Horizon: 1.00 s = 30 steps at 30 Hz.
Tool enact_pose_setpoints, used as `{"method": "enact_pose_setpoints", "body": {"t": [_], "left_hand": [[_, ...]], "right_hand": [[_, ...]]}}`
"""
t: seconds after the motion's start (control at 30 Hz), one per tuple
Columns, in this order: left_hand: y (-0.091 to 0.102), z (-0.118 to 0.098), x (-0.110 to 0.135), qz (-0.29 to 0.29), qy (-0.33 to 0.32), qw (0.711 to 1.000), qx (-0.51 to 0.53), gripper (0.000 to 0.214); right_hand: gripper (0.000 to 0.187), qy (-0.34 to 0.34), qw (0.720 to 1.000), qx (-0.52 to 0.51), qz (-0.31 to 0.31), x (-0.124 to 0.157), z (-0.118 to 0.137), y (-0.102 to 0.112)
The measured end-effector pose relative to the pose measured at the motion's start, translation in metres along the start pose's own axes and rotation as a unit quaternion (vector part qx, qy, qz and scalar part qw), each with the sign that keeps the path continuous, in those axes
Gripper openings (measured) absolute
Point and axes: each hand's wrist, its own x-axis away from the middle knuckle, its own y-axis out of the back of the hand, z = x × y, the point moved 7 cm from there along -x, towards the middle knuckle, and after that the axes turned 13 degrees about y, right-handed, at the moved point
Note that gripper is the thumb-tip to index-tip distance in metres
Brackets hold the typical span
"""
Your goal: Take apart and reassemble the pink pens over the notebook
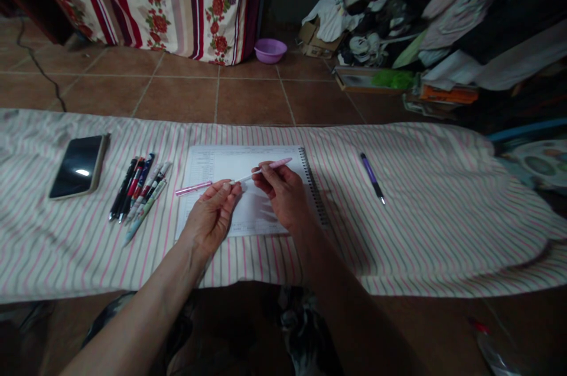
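Observation:
Both hands hover over an open spiral notebook (248, 166) on a striped cloth (443, 216). My right hand (286, 196) pinches the upper half of a pink pen (277, 164), whose thin white refill (245, 177) sticks out toward my left. My left hand (212, 213) is closed in a pinch, its fingertips at the end of the refill and at the other pink pen half (192, 189), which points left over the page edge.
A row of several pens (139, 193) lies left of the notebook, with a dark phone (78, 166) beyond them. A purple pen (372, 177) lies to the right. On the tiled floor behind are a purple bowl (270, 50) and heaped clothes (443, 16).

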Motion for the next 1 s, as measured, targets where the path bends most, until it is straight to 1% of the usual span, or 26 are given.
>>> {"method": "enact_pose_setpoints", "body": {"t": [0.37, 1.0], "left_hand": [[-0.0008, 0.0002, -0.0012, 0.006, -0.002, 1.000, 0.003, 0.021], [-0.0024, -0.0009, 0.0035, -0.021, -0.007, 1.000, 0.007, 0.021]], "right_hand": [[0.015, -0.004, 1.000, 0.003, -0.002, 0.0005, 0.0006, -0.0009], [0.017, 0.001, 1.000, 0.018, 0.005, 0.0011, 0.0006, -0.0005]]}}
